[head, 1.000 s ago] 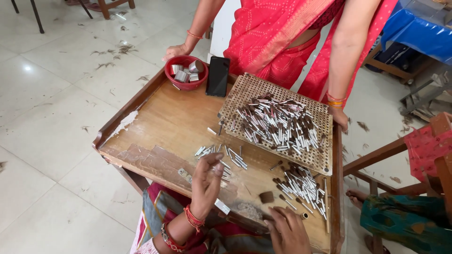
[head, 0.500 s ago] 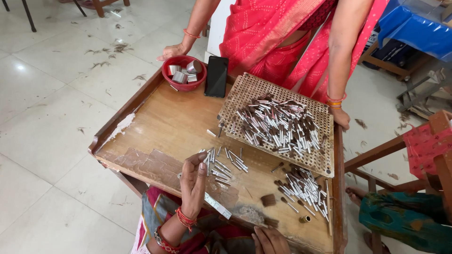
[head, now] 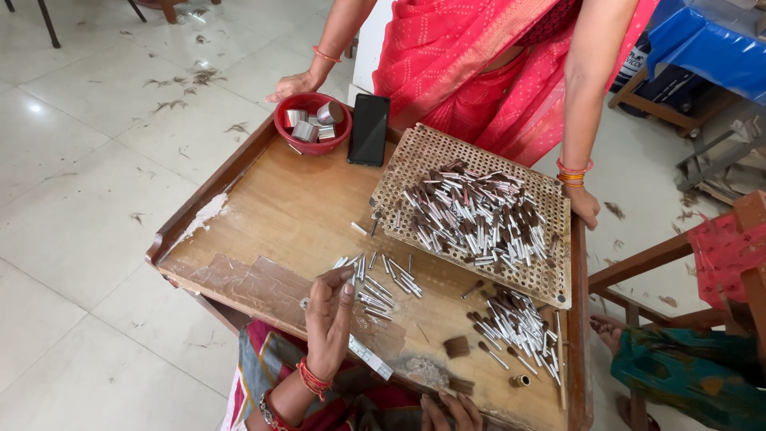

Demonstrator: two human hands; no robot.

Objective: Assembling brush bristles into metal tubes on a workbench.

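Note:
My left hand (head: 329, 323) is raised over the near part of a wooden table (head: 271, 215), fingers together. Its fingertips touch the near end of a small cluster of silver tubes (head: 387, 281). Whether it pinches one is unclear. Only the fingers of my right hand (head: 448, 410) show, resting spread on the table's near edge and holding nothing. A perforated board (head: 423, 156) carries a big heap of silver and dark tubes (head: 479, 215). Another tube pile (head: 519, 323) lies at the near right.
A person in a red-pink garment stands at the far side, one hand (head: 294, 84) by a red bowl (head: 312, 142) of metal caps, the other (head: 584, 204) on the right edge. A black phone (head: 369, 129) lies beside the bowl. Another person (head: 678, 375) sits at right.
My right hand has drawn back toward the near edge, so less of it shows. My left hand stays at the tube cluster, shifted slightly left.

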